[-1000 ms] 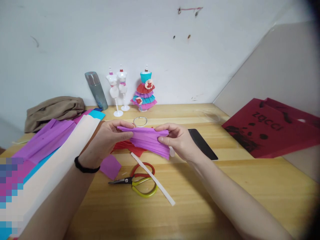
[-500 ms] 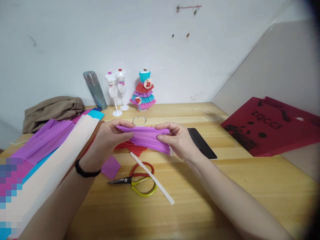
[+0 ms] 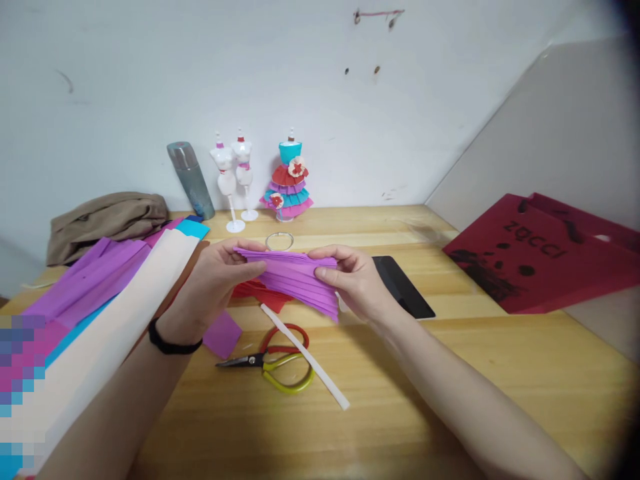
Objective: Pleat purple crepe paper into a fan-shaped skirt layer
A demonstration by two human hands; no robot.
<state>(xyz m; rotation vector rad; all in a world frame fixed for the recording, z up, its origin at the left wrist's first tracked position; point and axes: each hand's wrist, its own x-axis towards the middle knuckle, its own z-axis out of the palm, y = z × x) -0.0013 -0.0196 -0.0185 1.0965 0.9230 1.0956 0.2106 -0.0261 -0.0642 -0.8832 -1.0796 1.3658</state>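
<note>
A pleated strip of purple paper [image 3: 295, 277] is held above the wooden table [image 3: 400, 400] between both hands. My left hand [image 3: 215, 283] pinches its left end, thumb on top. My right hand [image 3: 353, 280] pinches the right end, fingers closed on the folds. Under the strip lies pleated red paper [image 3: 253, 291]. A small purple paper square [image 3: 223, 333] rests by my left wrist. Scissors [image 3: 273, 363] with red and yellow-green handles lie nearer me, crossed by a white paper strip [image 3: 307, 358].
Sheets of purple, blue and cream paper [image 3: 100, 300] lie at left. At the back stand a grey bottle [image 3: 190, 180], two white mini mannequins [image 3: 233, 177], a dressed mannequin [image 3: 289, 180] and a metal ring [image 3: 279, 240]. A black phone [image 3: 403, 287] and red bag [image 3: 540, 253] lie right. Brown cloth [image 3: 105, 220] lies far left.
The hands have barely shifted; the right end of the purple pleated strip now fans down a little lower than half a second ago.
</note>
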